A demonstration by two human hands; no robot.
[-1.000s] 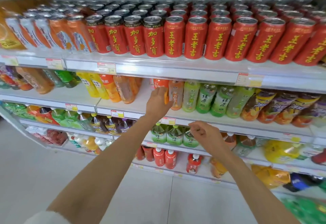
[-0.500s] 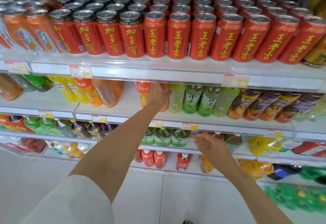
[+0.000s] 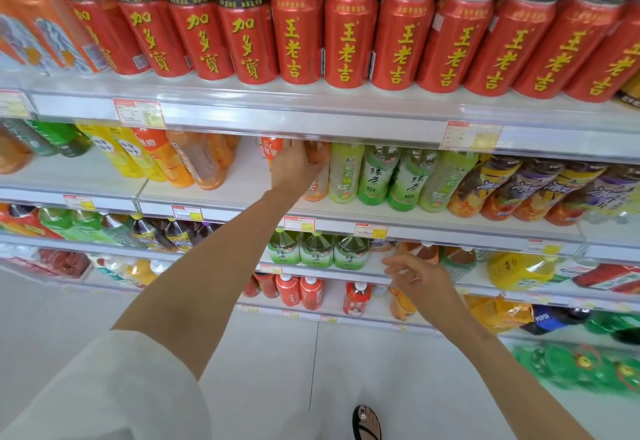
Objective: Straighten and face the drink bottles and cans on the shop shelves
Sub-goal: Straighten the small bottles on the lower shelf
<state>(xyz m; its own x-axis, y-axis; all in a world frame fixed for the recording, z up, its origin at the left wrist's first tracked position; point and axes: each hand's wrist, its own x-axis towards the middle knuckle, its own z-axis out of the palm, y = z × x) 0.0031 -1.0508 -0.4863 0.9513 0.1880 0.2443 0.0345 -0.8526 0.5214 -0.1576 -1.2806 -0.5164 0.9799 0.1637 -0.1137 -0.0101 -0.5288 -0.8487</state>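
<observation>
the left hand (image 3: pixel 294 167) is inside the second shelf (image 3: pixel 242 183) at the centre of the frame, fingers curled round the upper body of an amber drink bottle (image 3: pixel 317 188). the bottle stands upright, long axis vertical, between an orange-labelled bottle (image 3: pixel 270 148) just to its left and a pale green bottle (image 3: pixel 344 176) just to its right. the hand hides most of its label, so i cannot tell which way it faces.

the right hand (image 3: pixel 415 276) hangs one tier down at centre right. its fingers are loosely bent and grasp nothing, and it is well apart from the amber bottle.

the left hand is the one placed for the work. the likely move is a twist about the bottle's upright axis, then a draw toward the shelf's front lip. the neighbours sit tight on both sides and could be knocked. the red cans (image 3: pixel 349 34) above already face out.
</observation>
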